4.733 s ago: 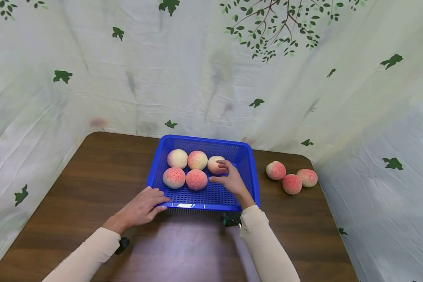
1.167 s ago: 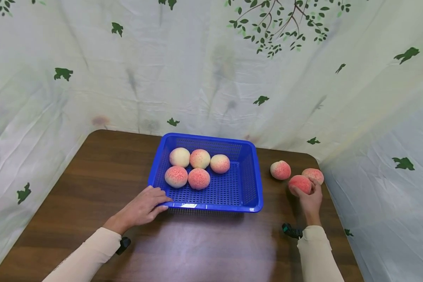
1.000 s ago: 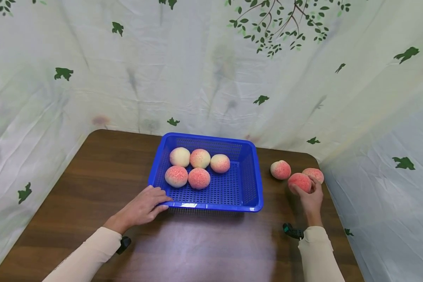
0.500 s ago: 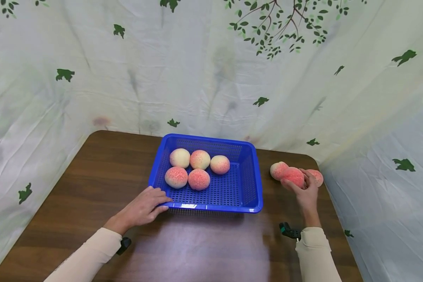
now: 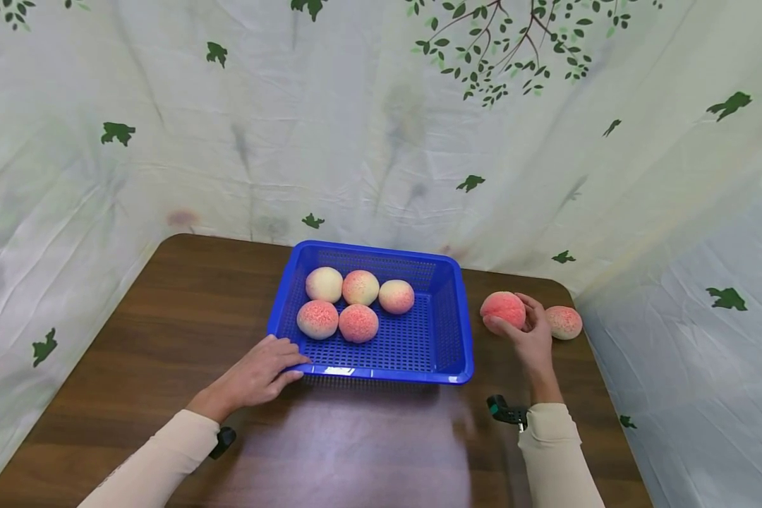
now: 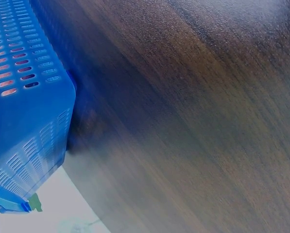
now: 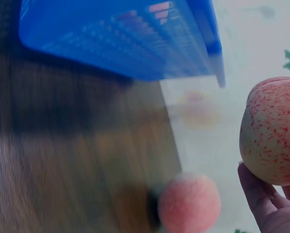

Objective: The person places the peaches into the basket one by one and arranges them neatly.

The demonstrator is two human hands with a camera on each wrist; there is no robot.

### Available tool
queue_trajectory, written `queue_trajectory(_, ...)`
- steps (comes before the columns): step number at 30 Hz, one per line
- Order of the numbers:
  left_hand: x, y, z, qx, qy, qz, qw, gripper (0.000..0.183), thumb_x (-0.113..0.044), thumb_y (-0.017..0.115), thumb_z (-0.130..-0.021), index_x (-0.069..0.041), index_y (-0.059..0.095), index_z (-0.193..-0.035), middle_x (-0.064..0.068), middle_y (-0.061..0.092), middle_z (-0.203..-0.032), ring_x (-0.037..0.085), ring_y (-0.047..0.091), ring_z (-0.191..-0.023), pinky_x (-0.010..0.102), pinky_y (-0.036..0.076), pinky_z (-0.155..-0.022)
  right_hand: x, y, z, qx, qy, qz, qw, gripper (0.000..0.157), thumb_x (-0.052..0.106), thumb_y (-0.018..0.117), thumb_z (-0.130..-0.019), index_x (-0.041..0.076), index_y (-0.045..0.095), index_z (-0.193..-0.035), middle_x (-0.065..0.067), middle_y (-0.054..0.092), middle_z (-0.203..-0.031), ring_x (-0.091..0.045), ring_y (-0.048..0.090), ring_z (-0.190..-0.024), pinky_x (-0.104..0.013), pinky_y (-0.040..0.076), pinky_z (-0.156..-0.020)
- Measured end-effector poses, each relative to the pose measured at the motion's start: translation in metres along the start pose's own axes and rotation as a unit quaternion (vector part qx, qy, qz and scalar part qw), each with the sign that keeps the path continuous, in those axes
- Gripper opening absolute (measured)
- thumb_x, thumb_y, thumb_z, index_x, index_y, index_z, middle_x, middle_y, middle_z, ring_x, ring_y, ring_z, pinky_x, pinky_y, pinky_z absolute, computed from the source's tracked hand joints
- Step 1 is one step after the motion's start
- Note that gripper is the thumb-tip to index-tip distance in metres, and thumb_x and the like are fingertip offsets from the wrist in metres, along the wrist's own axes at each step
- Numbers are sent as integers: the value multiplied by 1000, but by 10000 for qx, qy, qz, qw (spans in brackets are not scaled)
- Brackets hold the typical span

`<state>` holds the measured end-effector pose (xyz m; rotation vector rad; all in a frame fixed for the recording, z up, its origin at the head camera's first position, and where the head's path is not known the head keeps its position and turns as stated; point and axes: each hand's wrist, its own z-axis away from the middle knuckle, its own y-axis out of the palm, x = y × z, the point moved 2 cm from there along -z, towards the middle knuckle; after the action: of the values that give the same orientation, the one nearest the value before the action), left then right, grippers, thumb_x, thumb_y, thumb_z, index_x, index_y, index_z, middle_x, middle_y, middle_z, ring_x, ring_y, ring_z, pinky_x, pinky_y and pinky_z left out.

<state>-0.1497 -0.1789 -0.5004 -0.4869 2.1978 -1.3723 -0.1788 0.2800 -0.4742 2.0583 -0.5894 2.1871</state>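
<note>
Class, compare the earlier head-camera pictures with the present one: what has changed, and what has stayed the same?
The right hand has left the basket, taken hold of a red peach outside it, lifted it and moved it leftward toward the basket. The five peaches inside and the left hand on the rim stayed put.

Light is shining in a pale patch on the table (image 5: 355, 444). In the right wrist view, the basket (image 7: 120, 43) is looking blurry.

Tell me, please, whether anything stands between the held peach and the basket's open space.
The right wall of the blue basket does; the held peach is outside it, in the right hand. No other thing shows between.
</note>
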Motion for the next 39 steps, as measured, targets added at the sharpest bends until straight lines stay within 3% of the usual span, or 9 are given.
queue_trajectory(7,0,-1,0,1,6,29,10000,14,-17,69,-85,-10,72,-98,-4,61,-85,13,49,-78,30,35,-72,7,21,3,327,-318,44,9989,68,14,79,-81,11,44,-139,-8,51,-134,-13,54,-105,-16,47,-80)
queue_trajectory(18,0,0,0,-69,58,37,10000,14,-16,70,-85,-11,72,-97,-4,60,-84,12,49,-77,29,34,-71,16,44,6,629,-318,-111,9974,70,6,78,-80,6,42,-141,-13,50,-136,-16,54,-108,-18,47,-83)
queue_trajectory(29,0,-2,0,-129,104,12,9999,13,-15,70,-84,-10,72,-96,-4,60,-83,12,49,-77,29,34,-70,24,68,16,833,-467,-215,9952,71,12,78,-81,11,41,-141,-11,51,-136,-25,53,-115,-24,46,-88)
queue_trajectory(39,0,-1,0,-190,128,17,9997,13,-15,70,-84,-10,72,-95,-5,60,-83,12,49,-76,29,34,-70,26,95,23,956,-492,-570,9926,67,7,80,-78,10,47,-136,-9,51,-133,-24,58,-104,-23,51,-80)
